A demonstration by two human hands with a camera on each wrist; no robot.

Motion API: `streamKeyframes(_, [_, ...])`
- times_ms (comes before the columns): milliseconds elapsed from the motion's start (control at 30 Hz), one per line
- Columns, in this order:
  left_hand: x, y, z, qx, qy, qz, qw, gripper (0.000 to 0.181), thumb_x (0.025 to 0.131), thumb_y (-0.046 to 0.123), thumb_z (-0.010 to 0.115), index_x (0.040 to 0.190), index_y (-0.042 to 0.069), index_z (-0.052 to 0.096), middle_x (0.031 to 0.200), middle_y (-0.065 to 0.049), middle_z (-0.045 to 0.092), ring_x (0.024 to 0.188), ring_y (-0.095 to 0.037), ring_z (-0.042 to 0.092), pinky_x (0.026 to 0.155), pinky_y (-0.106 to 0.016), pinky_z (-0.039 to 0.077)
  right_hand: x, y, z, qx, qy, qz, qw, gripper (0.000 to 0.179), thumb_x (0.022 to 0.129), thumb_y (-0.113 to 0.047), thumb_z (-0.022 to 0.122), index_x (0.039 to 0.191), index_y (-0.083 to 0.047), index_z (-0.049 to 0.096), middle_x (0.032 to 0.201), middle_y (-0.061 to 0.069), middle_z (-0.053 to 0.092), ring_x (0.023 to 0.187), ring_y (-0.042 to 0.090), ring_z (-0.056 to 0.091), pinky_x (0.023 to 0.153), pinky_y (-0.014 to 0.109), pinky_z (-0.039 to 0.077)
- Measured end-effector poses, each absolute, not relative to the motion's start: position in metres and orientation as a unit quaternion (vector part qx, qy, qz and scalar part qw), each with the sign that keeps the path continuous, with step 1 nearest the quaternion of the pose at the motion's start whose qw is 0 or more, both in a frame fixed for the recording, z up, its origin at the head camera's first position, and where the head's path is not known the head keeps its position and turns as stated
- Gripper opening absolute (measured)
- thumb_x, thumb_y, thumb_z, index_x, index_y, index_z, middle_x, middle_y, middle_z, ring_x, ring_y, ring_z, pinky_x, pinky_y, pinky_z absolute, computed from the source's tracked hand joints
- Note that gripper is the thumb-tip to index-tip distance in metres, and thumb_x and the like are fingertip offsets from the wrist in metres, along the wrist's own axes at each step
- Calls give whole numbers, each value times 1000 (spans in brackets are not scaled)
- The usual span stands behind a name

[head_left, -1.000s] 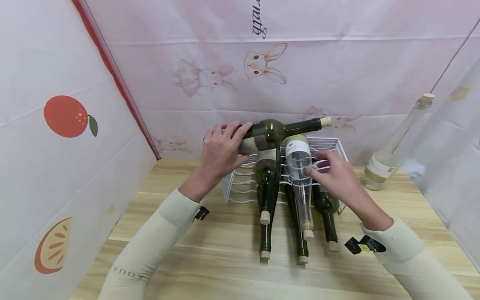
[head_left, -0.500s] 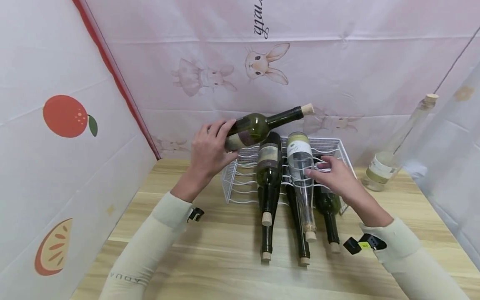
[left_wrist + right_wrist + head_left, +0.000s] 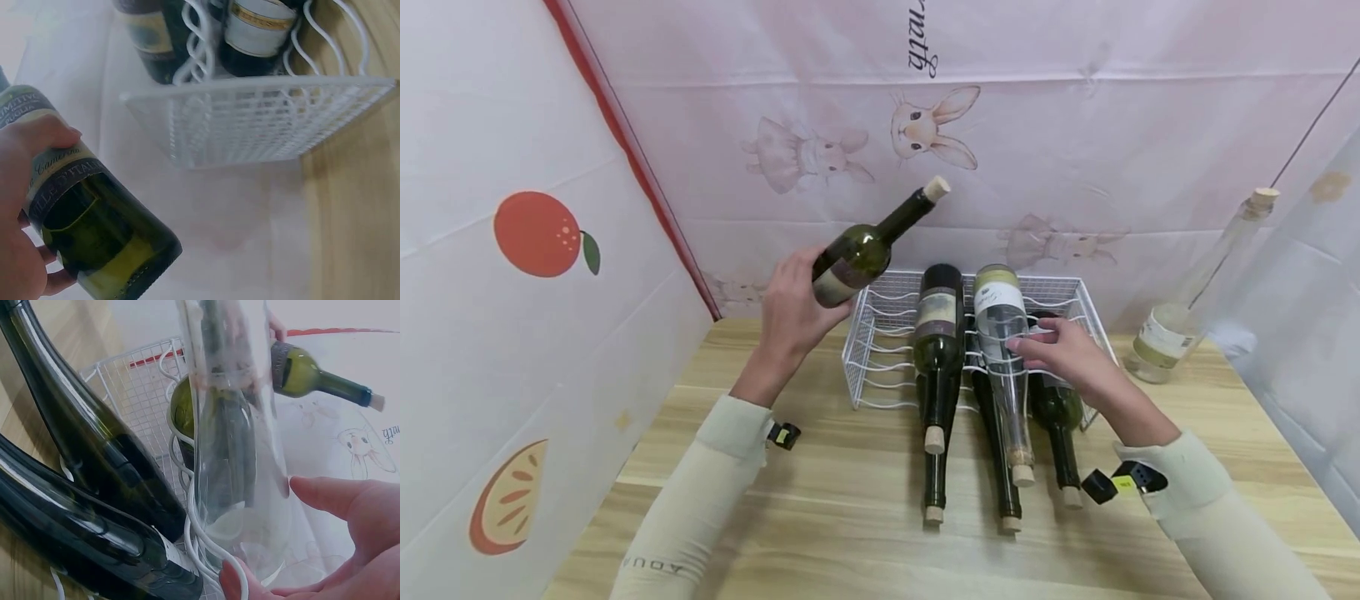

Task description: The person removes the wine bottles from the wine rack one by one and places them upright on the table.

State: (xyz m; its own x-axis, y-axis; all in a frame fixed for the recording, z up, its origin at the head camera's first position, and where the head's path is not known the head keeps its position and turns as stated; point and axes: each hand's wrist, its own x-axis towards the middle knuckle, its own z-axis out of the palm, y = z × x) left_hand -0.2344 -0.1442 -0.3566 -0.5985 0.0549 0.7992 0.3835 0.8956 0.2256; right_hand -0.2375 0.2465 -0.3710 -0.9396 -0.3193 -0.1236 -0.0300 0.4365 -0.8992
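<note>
My left hand (image 3: 797, 304) grips a green wine bottle (image 3: 853, 258) by its labelled body. The bottle is raised and tilted, its corked neck up and to the right; its base shows in the left wrist view. My right hand (image 3: 1071, 362) is at the clear bottle (image 3: 1000, 321) on the rack, the thumb touching its side and the other fingers loosely bent beside it. A dark bottle (image 3: 936, 350) lies left of the clear one on the white wire rack (image 3: 880, 383), neck towards me. More dark bottles lie lower in the rack, partly hidden.
A clear corked bottle (image 3: 1161, 342) stands at the right on the wooden table (image 3: 820, 508). A pink printed cloth (image 3: 820, 67) hangs behind the rack, and a white one (image 3: 460, 333) hangs at the left. Corked necks stick out over the table's front.
My left hand has moved left, taking the green wine bottle away from above the rack; its neck now points more steeply upward. My right hand has stayed nearly still.
</note>
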Motion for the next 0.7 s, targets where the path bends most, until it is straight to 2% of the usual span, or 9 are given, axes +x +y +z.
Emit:
streamKeyframes(67, [-237, -148, -363, -112, -874, -211, 422, 84, 69, 25, 92, 141, 6, 54, 129, -16, 67, 110, -35, 63, 90, -50, 54, -238, 246, -372, -103, 826, -535, 144, 95, 101, -30, 65, 159, 15, 4, 151, 38, 47, 114, 24, 71, 97, 25, 59])
streamKeyframes(167, [-241, -156, -372, -91, -874, -233, 416, 84, 68, 24, 91, 141, 7, 53, 128, -18, 67, 110, -36, 63, 89, -52, 54, -239, 245, -372, -102, 819, -545, 146, 95, 100, -29, 66, 159, 16, 5, 152, 38, 46, 113, 21, 71, 95, 21, 59])
streamKeyframes(400, [-250, -176, -391, -53, -870, -264, 414, 85, 68, 23, 92, 141, 4, 53, 130, -20, 65, 113, -38, 63, 93, -54, 54, -240, 243, -369, -98, 825, -536, 147, 94, 101, -31, 65, 158, 17, 9, 152, 39, 44, 119, 29, 69, 102, 30, 58])
streamKeyframes(700, [-261, -193, -407, -20, -866, -285, 410, 87, 68, 21, 90, 142, 1, 49, 131, -24, 62, 114, -40, 61, 96, -56, 53, -240, 243, -367, -95, 843, -507, 151, 91, 99, -35, 68, 155, 19, 20, 150, 38, 49, 116, 26, 71, 107, 38, 56])
